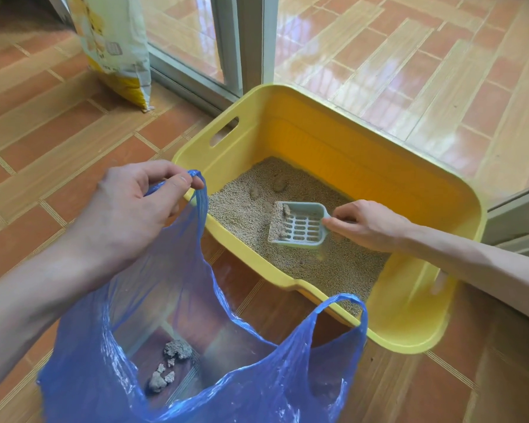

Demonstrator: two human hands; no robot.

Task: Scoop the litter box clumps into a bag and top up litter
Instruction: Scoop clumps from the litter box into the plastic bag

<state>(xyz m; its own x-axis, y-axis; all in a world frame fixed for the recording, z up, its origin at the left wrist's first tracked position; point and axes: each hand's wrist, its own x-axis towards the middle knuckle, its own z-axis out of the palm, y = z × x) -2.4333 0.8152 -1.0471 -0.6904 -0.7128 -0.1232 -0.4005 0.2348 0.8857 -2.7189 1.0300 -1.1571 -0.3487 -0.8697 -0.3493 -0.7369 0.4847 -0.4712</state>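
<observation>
I keep the yellow litter box (409,315) on the floor by the glass door so I can reach in. The litter sack (116,47) leans far behind the box, ready for topping up. The blue bag (257,377) hangs just in front of the box, so scoops travel a short way. My left hand (129,209) pinches one bag handle to hold it wide. My right hand (370,224) reaches in, fingers (333,222) curled round the scoop (297,224) handle. A few clumps (168,364) lie in the bag; more clumps (254,192) sit in the box.
</observation>
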